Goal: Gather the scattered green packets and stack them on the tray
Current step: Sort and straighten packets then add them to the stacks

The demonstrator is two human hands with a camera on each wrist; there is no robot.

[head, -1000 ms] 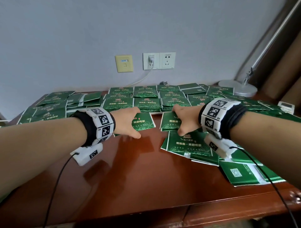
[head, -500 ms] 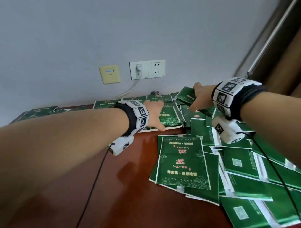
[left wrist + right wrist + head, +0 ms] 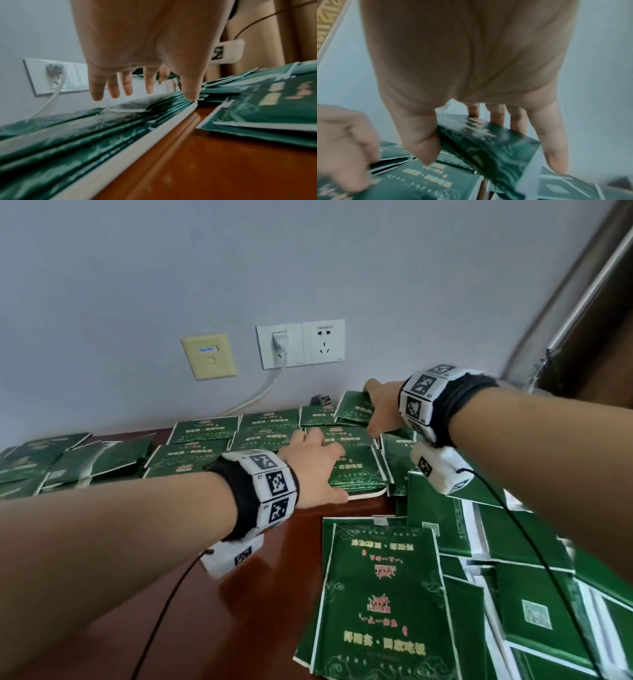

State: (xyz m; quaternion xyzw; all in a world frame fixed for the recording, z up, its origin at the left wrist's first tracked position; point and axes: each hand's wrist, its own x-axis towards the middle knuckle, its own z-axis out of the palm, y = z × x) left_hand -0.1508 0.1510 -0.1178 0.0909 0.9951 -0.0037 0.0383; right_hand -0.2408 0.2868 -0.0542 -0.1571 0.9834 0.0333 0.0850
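L hand (image 3: 310, 463) spread flat, fingers straight & apart, resting on stacked packets (image 3: 356, 470) at the tray's near-right corner; in L wrist view thumb tip touches the stack edge just above the tray (image 3: 137, 143) rim, other fingers (image 3: 96, 89) hang straight over the pile. R hand (image 3: 380, 409) further back by the wall, clamped on one packet (image 3: 489, 144): thumb on top, fingers under, packet tilted up off the rest. R wrist view blurred; finer grip detail can't tell.

Tray: thin, white, rounded corner, rim w/ low lip, holds rows of packets lying flat, overlapping. Loose packets (image 3: 380, 594) scattered to the R & front of tray on the bench (image 3: 212, 621), some face up w/ gold & red print, some face down w/ white edge strips and a QR square. More packets spread to the far L of the bench, also flat.

Packets: flat rectangular foil pouches, glossy dark green, scroll pattern along bottom, slightly crinkled, white seams.

Bench: reddish-brown wood, lacquered, shiny, reflects the arms; stepped moulded edge seen in L wrist view.

Both wrists: black bands w/ white marker blocks, white cam units below, thin dark cables trailing.

Room: plain pale grey-blue wall (image 3: 137, 285), matte. Cream wall plate (image 3: 209, 357), white double socket (image 3: 300, 344) w/ white plug & cable running down to the bench. Metal rod (image 3: 582, 299) slanting at upper R, tan curtain behind it.
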